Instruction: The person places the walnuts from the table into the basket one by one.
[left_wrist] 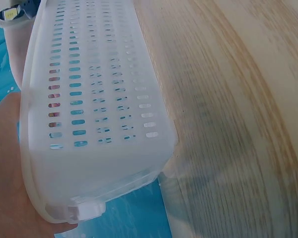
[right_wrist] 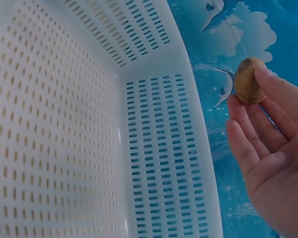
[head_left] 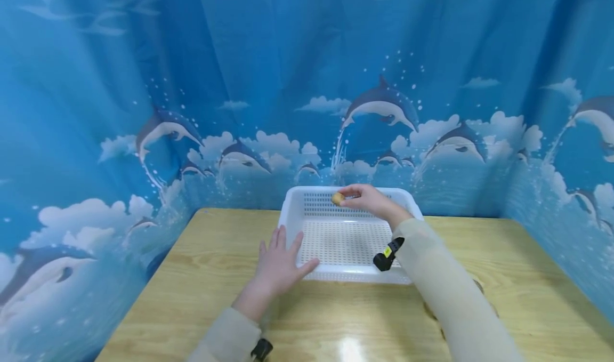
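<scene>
A white plastic basket [head_left: 336, 239] with slotted walls stands on the wooden table. Pinched between the thumb and fingertips of my right hand [head_left: 369, 199] is a tan-brown walnut [head_left: 338, 198], held up near the basket's back wall. The right wrist view shows the walnut [right_wrist: 248, 82] close up, apart from the basket. My left hand [head_left: 278, 263] has its fingers spread and lies at the basket's left front corner. In the left wrist view that hand [left_wrist: 7, 173] is against the basket's rim, its fingertips partly hidden.
Several brown roundish things [head_left: 429, 311] lie on the table [head_left: 201, 276] at the right, partly covered by my right sleeve [head_left: 451, 287]. Behind the table hangs a blue dolphin-print curtain [head_left: 288, 85], close to the basket's back side.
</scene>
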Available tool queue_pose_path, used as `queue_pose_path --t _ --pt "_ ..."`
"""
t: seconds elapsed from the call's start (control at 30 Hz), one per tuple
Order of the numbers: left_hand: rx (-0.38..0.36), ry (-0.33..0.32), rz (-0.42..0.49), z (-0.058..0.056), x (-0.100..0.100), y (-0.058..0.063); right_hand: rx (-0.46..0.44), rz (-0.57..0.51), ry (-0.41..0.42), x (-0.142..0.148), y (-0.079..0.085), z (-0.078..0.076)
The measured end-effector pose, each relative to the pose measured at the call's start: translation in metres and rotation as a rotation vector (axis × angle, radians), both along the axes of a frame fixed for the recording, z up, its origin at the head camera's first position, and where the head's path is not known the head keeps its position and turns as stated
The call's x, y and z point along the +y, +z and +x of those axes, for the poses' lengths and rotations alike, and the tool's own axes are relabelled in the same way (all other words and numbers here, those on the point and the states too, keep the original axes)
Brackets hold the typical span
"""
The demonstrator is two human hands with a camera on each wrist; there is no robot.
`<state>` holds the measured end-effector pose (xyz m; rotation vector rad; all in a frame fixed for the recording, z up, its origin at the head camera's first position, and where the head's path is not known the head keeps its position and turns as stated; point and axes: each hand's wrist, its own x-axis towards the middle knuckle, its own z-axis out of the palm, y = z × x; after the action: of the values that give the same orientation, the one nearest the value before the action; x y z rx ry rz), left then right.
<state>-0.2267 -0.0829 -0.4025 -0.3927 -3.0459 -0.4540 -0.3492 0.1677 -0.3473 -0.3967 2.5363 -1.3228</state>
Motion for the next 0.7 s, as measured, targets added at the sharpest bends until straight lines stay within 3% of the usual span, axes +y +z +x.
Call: queue_pose_path --t 0.33,0.7 --pt "0.011 0.012 -0.014 -0.001 -0.001 0.0 -0.017 -0.007 -0.048 -0.035 -0.021 -0.031" --pt "0.05 0.014 -0.013 -0.001 0.002 -0.003 0.017 0.087 -0.046 -0.062 -0.056 -0.047"
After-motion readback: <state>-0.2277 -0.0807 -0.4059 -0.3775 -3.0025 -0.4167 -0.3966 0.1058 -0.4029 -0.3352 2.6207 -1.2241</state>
